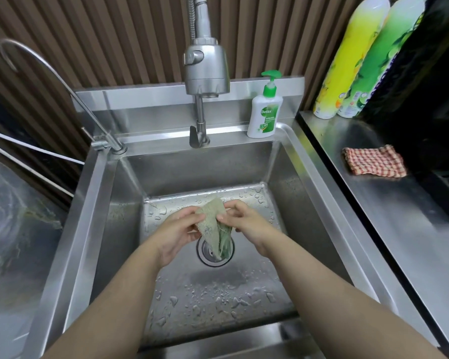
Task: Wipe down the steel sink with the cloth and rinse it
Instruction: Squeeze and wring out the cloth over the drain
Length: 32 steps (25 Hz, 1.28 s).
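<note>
The cloth [214, 224], pale green and crumpled, darker at its tip, hangs in a limp point above the drain [205, 257] mid-sink [197, 172]. The left grip [176, 230] and right grip [246, 221] each pinch its upper part. Drops bead the sink floor. A soap bottle [264, 112] stands at the back rim's right corner. A checked rag [373, 161] lies on the table [412, 242].

Steel desk [399, 242] on the right: a red checked rag [373, 161] lies flat, yellow bottle [350, 60] and green bottle [381, 55] stand together at its back. Soap pump [265, 112] stands on the back ledge of the sink [153, 140].
</note>
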Tool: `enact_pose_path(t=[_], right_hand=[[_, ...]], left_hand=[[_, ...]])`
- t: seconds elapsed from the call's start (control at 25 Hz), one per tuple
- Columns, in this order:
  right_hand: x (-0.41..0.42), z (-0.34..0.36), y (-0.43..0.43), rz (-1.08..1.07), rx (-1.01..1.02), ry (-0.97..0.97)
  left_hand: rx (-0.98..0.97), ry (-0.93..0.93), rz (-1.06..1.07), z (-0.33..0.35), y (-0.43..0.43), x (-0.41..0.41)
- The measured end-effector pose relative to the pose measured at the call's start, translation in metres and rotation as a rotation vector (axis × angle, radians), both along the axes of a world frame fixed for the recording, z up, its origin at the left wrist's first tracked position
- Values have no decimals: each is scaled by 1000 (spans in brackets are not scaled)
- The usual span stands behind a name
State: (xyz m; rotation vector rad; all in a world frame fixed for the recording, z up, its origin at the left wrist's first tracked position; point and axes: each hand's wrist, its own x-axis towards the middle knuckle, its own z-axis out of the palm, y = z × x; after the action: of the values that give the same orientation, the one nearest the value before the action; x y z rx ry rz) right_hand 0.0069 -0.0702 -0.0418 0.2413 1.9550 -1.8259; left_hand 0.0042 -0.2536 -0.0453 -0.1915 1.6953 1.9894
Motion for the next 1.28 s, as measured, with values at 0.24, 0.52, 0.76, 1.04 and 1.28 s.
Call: enact_pose_path(t=[0.24,0.52,0.76,1.04,1.28], right_hand=[[2,1,-11,-234,-164,-21],[3,11,-30,-490,150,207],[7,26,-34,-423,-429,-114],[5,36,-37,-645,203,311],[28,52,19,-774,342,321]], left_hand=[[-231,93,120,2,6,-16],[-415,268,342,-3,41,-6],[-450,500,267,16,44,-15],[-534,571,242,23,41,-17],[-472,592,121,36,96,-14]])
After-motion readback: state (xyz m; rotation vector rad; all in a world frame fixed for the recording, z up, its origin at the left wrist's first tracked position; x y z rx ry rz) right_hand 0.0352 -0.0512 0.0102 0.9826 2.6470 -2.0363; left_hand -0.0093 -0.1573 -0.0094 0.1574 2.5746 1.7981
